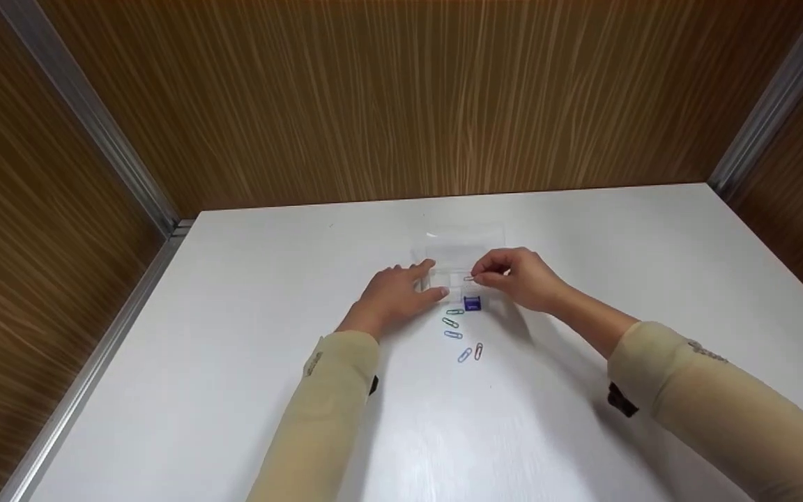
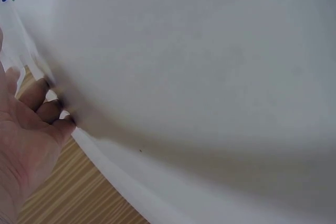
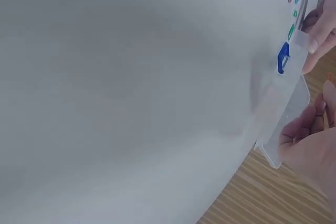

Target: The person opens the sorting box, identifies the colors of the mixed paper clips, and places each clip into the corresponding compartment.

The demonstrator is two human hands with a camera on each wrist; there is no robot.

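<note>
A: Report on the hands.

B: The left hand (image 1: 396,293) lies flat on the table (image 1: 234,335), fingers straight, its fingertips against the left end of the clear box (image 1: 459,261). It steadies the box and grips nothing. The right hand (image 1: 518,277) pinches a reddish clip (image 1: 469,279) between thumb and fingers, held at the box's near edge.

A: Position of the box?

B: Mid-table, lid open and laid back towards the wall. It is transparent, so I cannot tell what it already contains.

A: Loose items?

B: A blue binder clip (image 1: 472,303) sits just in front of the box. Nearer the person, five paper clips lie on the table: a green clip (image 1: 454,312), a second green one (image 1: 450,322), a blue clip (image 1: 452,335), a pale blue one (image 1: 465,355) and a brown clip (image 1: 478,351) just beside it.

A: Step in hand?

B: In my judgement, the clips are being put into the box one at a time, and this one is at the point of release. Most are still outside, so the work is at an early stage.

A: Requirement for the next move?

B: The pinch should open over the tray, inside its rim, while the left hand holds the light box in place. The clips are thin and flat on a smooth surface, so lifting each will need a fingertip or nail under an edge.
</note>
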